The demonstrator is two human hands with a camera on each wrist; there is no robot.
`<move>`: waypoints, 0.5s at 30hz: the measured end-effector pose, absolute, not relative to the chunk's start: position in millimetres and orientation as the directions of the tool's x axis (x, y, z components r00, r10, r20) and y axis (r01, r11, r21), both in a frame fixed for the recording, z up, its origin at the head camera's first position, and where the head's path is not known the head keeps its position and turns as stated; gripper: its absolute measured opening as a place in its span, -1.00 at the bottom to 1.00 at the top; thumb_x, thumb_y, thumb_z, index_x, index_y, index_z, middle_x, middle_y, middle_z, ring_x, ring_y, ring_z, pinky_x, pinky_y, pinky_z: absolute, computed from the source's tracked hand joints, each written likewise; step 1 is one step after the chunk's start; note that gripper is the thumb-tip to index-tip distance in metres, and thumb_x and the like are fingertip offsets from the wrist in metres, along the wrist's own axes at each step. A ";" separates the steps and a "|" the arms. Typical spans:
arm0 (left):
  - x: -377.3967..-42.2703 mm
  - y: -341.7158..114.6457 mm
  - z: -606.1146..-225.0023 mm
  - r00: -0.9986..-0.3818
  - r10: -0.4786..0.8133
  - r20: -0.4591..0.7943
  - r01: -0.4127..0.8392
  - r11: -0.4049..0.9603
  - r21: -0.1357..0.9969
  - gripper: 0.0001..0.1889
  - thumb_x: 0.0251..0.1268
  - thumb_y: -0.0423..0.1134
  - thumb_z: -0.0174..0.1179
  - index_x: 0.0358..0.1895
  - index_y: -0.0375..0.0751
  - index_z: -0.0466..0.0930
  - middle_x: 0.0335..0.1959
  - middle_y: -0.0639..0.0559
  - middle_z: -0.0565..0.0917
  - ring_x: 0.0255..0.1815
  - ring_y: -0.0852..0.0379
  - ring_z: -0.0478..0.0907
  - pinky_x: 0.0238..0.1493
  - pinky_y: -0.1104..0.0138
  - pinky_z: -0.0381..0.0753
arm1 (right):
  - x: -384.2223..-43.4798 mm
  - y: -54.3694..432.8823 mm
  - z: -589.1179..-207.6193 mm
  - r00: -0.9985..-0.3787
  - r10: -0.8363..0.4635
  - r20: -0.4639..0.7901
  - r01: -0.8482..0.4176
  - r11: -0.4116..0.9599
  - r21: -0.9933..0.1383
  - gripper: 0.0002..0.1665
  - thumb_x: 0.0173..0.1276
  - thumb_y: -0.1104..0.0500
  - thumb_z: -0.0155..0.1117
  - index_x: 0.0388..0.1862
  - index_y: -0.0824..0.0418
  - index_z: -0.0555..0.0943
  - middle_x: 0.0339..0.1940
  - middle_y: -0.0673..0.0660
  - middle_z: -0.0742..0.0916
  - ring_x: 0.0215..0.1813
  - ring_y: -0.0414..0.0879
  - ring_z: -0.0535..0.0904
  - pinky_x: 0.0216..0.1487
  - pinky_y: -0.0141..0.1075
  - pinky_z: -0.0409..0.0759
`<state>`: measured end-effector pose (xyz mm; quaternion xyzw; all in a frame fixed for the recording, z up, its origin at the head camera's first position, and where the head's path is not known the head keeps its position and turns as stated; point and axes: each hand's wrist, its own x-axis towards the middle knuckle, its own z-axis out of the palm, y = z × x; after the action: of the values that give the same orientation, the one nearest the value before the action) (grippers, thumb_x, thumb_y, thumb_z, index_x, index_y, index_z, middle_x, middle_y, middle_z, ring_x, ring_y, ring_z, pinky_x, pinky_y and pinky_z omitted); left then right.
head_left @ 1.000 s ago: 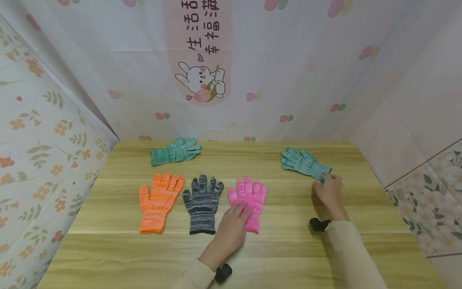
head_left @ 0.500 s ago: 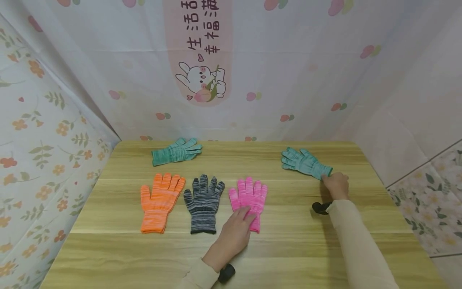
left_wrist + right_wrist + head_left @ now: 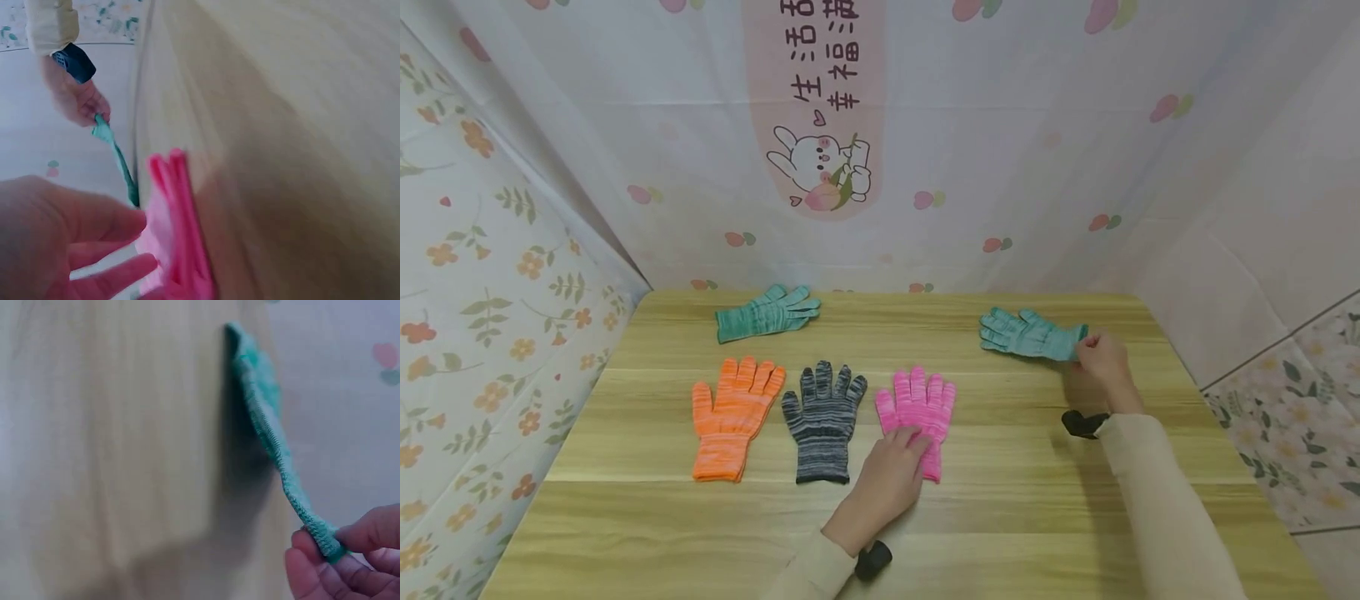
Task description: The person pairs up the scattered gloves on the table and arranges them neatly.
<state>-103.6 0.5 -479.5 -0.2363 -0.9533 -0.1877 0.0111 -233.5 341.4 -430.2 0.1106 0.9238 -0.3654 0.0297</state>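
My right hand (image 3: 1103,358) pinches the cuff of a teal-green knit glove (image 3: 1033,337) at the back right. In the right wrist view, thumb and fingers grip the cuff edge of this green glove (image 3: 275,444), which is lifted off the wood and slopes down to its fingers. My left hand (image 3: 891,475) rests over the lower part of a pink knit glove (image 3: 921,400), covering part of its cuff. The left wrist view has the left hand (image 3: 81,244) with loosely bent fingers right beside the folded cuff of the pink glove (image 3: 178,225).
Left of the pink glove lie a grey-black striped glove (image 3: 823,421) and an orange glove (image 3: 735,421), fingers pointing away. Another green glove (image 3: 767,312) lies at the back left. A printed curtain (image 3: 962,167) closes off the far edge of the wooden table (image 3: 1000,533).
My right hand has raised the green glove's cuff and turned it slightly, the glove shifting a little left. My left hand has slid slightly right over the pink glove.
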 end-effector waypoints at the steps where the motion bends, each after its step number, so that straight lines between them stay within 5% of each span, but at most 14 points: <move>1: -104.9 2.2 -477.2 -0.891 0.439 0.117 0.450 0.818 0.359 -0.65 0.26 -0.27 0.09 0.12 -0.12 0.53 0.09 -0.04 0.55 0.12 0.00 0.46 0.07 0.18 0.49 | -234.0 339.3 -424.5 -0.977 0.178 -0.114 0.207 0.704 -0.679 -0.73 0.32 0.31 -0.13 -0.20 0.53 0.40 -0.37 0.23 0.59 -0.51 -0.14 0.59 -0.47 -0.41 0.54; 8: -123.4 20.5 -451.4 -0.880 0.441 0.175 0.472 0.771 0.428 -0.66 0.24 -0.29 0.11 0.10 -0.13 0.53 -0.01 0.02 0.59 -0.03 0.07 0.50 0.00 0.30 0.51 | -235.3 324.4 -379.7 -0.992 0.120 0.026 0.072 0.739 -0.670 -0.31 0.30 0.39 -0.02 0.37 0.51 0.03 -0.08 0.48 0.47 -0.33 0.12 0.58 -0.48 -0.52 0.50; 11: -134.4 31.2 -437.7 -0.868 0.476 0.144 0.481 0.732 0.482 -0.64 0.27 -0.30 0.07 0.15 -0.13 0.50 0.04 0.01 0.57 0.03 0.08 0.50 0.03 0.34 0.51 | -230.9 317.9 -364.6 -0.982 0.126 0.141 0.010 0.781 -0.625 -0.42 0.33 0.38 0.00 0.33 0.48 0.21 -0.07 0.47 0.53 -0.32 0.12 0.57 -0.50 -0.54 0.41; 15: -149.3 47.2 -423.1 -0.869 0.493 0.047 0.413 0.669 0.618 -0.56 0.34 -0.30 -0.02 0.29 -0.10 0.35 0.18 0.00 0.51 0.16 0.09 0.46 0.03 0.37 0.52 | -218.5 306.0 -353.6 -0.943 0.116 0.311 -0.079 0.831 -0.551 -0.69 0.34 0.35 0.04 0.02 0.44 0.53 -0.11 0.41 0.59 -0.25 0.12 0.50 -0.40 -0.37 0.43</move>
<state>-149.3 47.2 -423.1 -0.2483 -0.9115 -0.3219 -0.0620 -218.5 306.0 -353.6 0.0097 0.9420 -0.2906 -0.1679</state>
